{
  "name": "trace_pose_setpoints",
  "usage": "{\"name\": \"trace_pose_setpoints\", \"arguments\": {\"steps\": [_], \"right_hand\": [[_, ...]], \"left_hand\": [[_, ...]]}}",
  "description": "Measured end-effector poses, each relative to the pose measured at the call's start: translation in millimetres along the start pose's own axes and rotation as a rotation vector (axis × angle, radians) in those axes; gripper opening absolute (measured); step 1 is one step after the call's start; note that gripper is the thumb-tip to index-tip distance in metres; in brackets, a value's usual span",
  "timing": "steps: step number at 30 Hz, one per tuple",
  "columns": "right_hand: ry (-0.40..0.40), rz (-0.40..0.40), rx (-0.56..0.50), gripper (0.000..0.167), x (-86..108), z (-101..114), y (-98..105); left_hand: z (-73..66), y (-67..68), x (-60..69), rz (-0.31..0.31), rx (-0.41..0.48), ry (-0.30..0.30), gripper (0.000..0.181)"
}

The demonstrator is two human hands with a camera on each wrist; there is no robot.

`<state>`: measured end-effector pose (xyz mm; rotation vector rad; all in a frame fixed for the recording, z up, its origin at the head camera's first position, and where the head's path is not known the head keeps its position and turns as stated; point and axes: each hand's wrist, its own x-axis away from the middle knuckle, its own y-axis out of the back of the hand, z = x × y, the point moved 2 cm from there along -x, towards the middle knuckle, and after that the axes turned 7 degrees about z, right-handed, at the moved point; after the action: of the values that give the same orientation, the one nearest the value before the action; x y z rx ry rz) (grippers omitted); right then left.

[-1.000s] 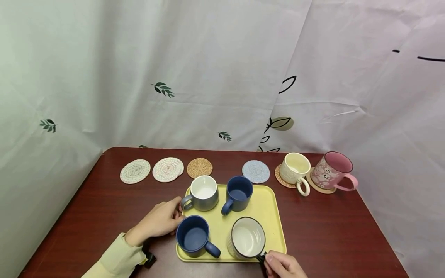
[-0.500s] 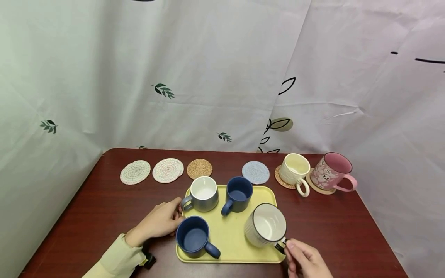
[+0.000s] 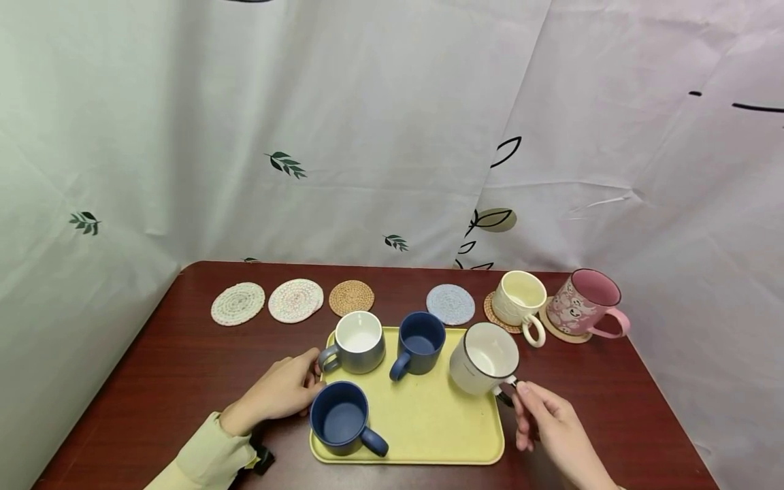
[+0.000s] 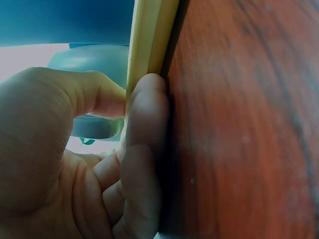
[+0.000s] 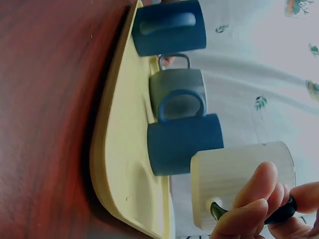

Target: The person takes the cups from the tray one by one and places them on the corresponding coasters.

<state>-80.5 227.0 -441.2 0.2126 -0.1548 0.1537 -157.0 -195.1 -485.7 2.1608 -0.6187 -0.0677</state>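
In the head view, my right hand (image 3: 554, 425) pinches the black handle of a white mug (image 3: 474, 371) with a dark rim. The right wrist view has this mug (image 5: 224, 169) raised off the yellow tray (image 3: 429, 432), near its right side. My left hand (image 3: 282, 388) holds the tray's left edge, thumb on the inner side of the rim and fingers underneath in the left wrist view. On the tray stand a grey mug with white inside (image 3: 361, 357), a blue mug (image 3: 422, 361) behind, and another blue mug (image 3: 339, 416) at the front left.
Along the back of the dark red table (image 3: 153, 381) lie a pale green coaster (image 3: 238, 304), a speckled coaster (image 3: 296, 300), a tan coaster (image 3: 352, 298) and a light blue coaster (image 3: 450, 304). A cream mug (image 3: 511, 306) and a pink mug (image 3: 572, 313) stand on coasters at the right.
My right hand has carried the white mug up from the tray's front, rightward and away from me toward the tray's right side. The left hand has kept its place.
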Motion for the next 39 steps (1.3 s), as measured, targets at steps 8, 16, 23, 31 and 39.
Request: {"name": "trace_pose_setpoints", "arguments": {"steps": [8,16,23,31,39], "right_hand": [[-0.047,-0.082,-0.018,0.047,-26.6,3.2,-1.0],[-0.046,-0.083,-0.06,0.046,-53.6,5.6,-1.0],[-0.051,-0.069,-0.087,0.042,-78.8,6.1,-1.5],[-0.06,-0.063,-0.125,0.042,-105.8,3.3,-3.9],[-0.072,-0.064,-0.139,0.04,-127.5,0.9,-5.5]], "left_hand": [[0.3,-0.9,0.3,0.008,0.001,0.012,0.015],[1.8,-1.7,0.4,0.001,0.0,0.01,0.015],[1.3,-0.8,0.0,-0.001,-0.007,0.006,0.016],[1.4,-1.0,-0.9,-0.002,-0.015,0.008,0.016],[2.7,-2.6,-1.0,0.008,-0.023,0.02,0.016]]}}
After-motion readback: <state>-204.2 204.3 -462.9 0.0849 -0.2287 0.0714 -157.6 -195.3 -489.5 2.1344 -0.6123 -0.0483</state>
